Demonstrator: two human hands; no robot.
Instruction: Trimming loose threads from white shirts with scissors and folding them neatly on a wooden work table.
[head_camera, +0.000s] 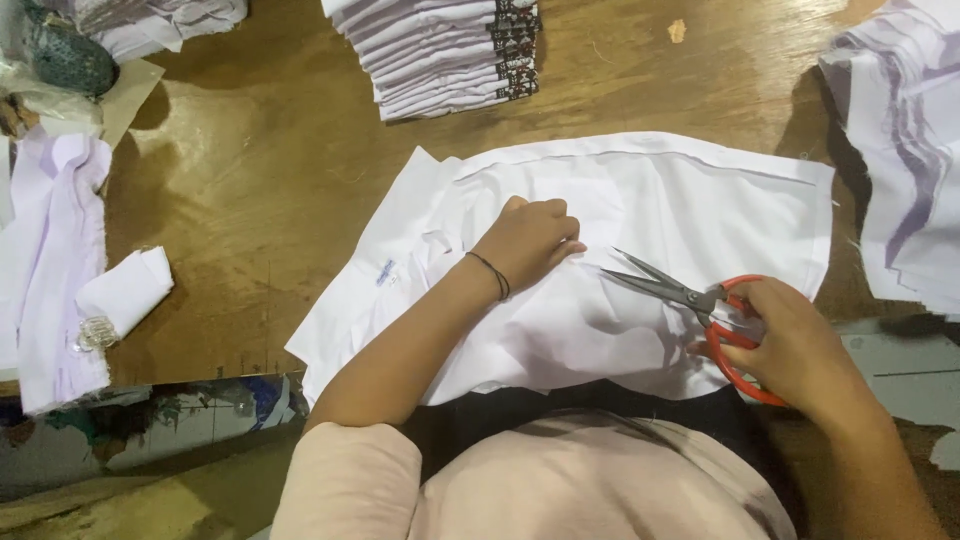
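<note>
left hand: the left hand (528, 240) lies palm down on the white garment (640, 260); its fingers (556, 212) are curled loosely and press the cloth, gripping nothing; a thin dark band circles the wrist
right hand: the right hand (795, 340) is closed through the red loops of the scissors (690, 300); the fingers grip the handles
scissors: grey blades parted in a narrow V, tips pointing toward the left hand's fingers and stopping just short of them; the blades hover over or rest on the cloth, which of the two cannot be told
white garment: spread flat on the bench (260, 170), under both hands; a stitched edge runs along its far side, beyond the left fingers; a small label shows on the cloth to the left of the left wrist
stack of folded white pieces (440, 50): well beyond the left fingers, at the far edge of the bench; dark patterned trim on its right side
rolled white cloth (128, 290): far left of the left hand, beside a pale lilac pile (50, 250)
striped white-and-lilac pile (900, 150): beyond and to the right of the right hand's fingers
</note>
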